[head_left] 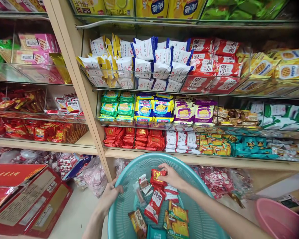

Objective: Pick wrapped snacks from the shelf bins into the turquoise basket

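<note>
A teal plastic basket (198,176) with perforated walls stands below the shelves. Its left rim is gripped by my left hand (108,196), fingers wrapped over the edge. Inside the basket, my right hand (173,177) pinches a small red snack packet (155,175) with gold print. Just under it lies a larger red and white packet (154,204). Around these are yellow-green packets (176,222), a brown packet (138,223), a teal packet (156,233) and a few white and red ones (171,193).
Glass-fronted shelves (149,125) full of sorted snack packets rise ahead, including red packets (149,139) on the lowest tier. A red carton (40,199) sits on the floor at left, a pink basin (276,215) at right. Bagged goods (93,176) lie beneath the shelves.
</note>
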Available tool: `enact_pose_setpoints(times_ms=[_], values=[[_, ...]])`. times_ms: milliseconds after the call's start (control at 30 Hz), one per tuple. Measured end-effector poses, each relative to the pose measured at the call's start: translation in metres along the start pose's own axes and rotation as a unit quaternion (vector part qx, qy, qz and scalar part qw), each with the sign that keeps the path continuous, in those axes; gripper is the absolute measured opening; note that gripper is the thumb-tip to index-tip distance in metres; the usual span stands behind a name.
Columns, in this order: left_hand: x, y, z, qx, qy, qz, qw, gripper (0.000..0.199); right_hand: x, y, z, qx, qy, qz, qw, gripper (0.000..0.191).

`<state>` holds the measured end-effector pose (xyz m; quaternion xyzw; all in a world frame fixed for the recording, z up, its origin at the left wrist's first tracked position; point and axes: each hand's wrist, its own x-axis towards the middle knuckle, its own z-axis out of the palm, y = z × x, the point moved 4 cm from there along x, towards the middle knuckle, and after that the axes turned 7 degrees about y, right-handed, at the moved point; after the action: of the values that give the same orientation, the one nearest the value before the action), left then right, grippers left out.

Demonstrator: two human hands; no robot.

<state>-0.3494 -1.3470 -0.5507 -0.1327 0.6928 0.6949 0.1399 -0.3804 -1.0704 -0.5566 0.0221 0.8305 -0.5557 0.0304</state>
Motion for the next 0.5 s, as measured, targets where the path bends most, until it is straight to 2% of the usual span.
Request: enact_pose_setpoints(times_ms=[167, 500], values=[[0.0, 0.0, 0.002, -0.005, -0.003, -0.008, 1.0, 0.02, 0.001, 0.001, -0.004, -0.041, 0.025, -0.016, 0.999, 0.043], [0.0, 0.001, 0.003, -0.013, 0.002, -0.015, 1.0, 0.028, 0.01, 0.003, 0.002, -0.101, 0.042, -0.042, 0.993, 0.045]])
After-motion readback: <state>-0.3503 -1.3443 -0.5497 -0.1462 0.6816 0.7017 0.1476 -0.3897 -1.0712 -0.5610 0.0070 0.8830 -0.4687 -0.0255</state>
